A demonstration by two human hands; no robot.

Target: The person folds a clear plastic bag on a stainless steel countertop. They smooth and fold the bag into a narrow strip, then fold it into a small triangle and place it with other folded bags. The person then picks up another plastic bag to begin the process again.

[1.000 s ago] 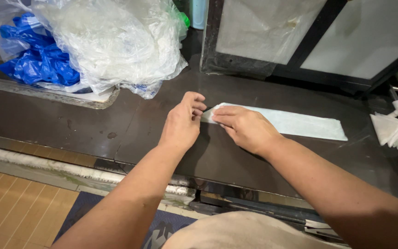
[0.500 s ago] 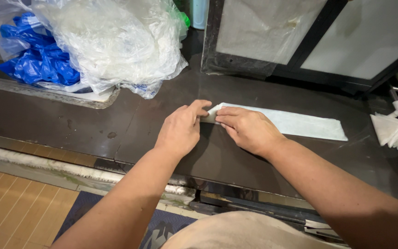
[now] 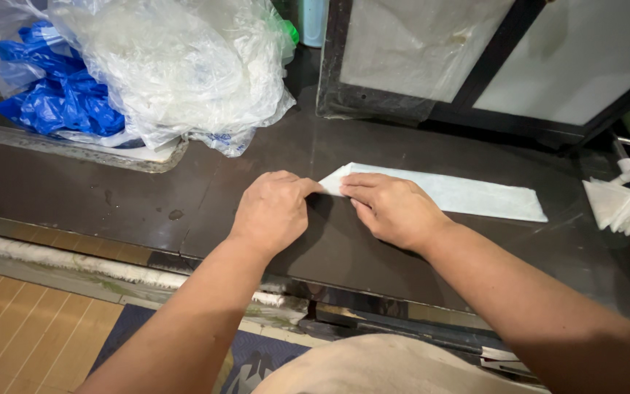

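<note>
Dark counter (image 3: pixel 147 197) w/ pale paper strip (image 3: pixel 468 195), folded triangles (image 3: pixel 617 204) at right, plastic bags (image 3: pixel 162 66) back left.

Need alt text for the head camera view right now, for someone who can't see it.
Two bare hands, left hand and right hand, pinch the folded left end of a long pale paper strip lying on a dark counter. Crumpled clear plastic bags sit behind; folded white triangles lie at right.
</note>
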